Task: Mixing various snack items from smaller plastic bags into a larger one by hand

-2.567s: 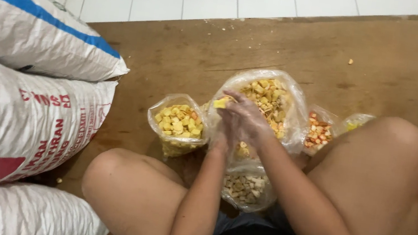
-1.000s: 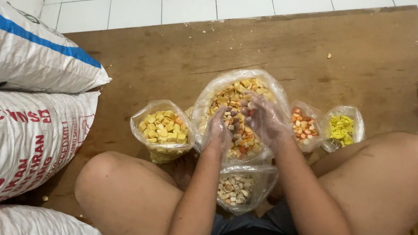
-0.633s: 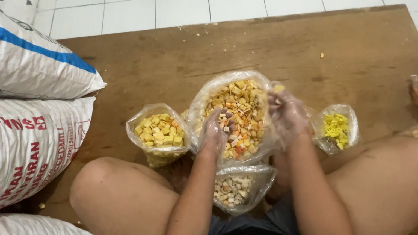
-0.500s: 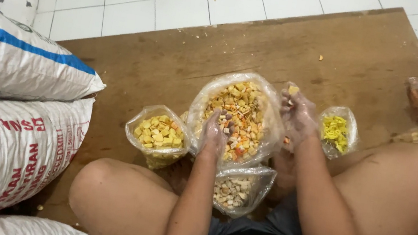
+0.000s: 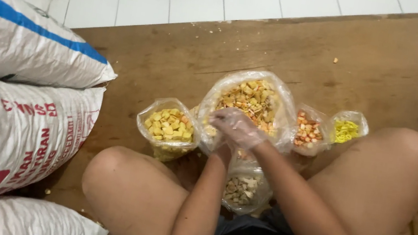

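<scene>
Snack mix part-filled, both hands at the big bag's mouth

The large clear bag (image 5: 252, 104) of mixed snack pieces stands near the middle of the wooden board (image 5: 184, 58), already holding a heap of yellow, tan and orange bits, so the mixing looks well along. The right hand (image 5: 238, 127), in a thin clear glove, lies over the bag's near rim, its grip loosely curled; what it holds I cannot tell. The left hand (image 5: 219, 149) is mostly hidden beneath it, grip unclear. Beside it stand the yellow cube bag (image 5: 167, 128), orange-white bag (image 5: 307, 131), small yellow bag (image 5: 348, 130) and pale bag (image 5: 241, 188), all still holding pieces. White sacks (image 5: 9, 121) line the board's left edge.
</scene>
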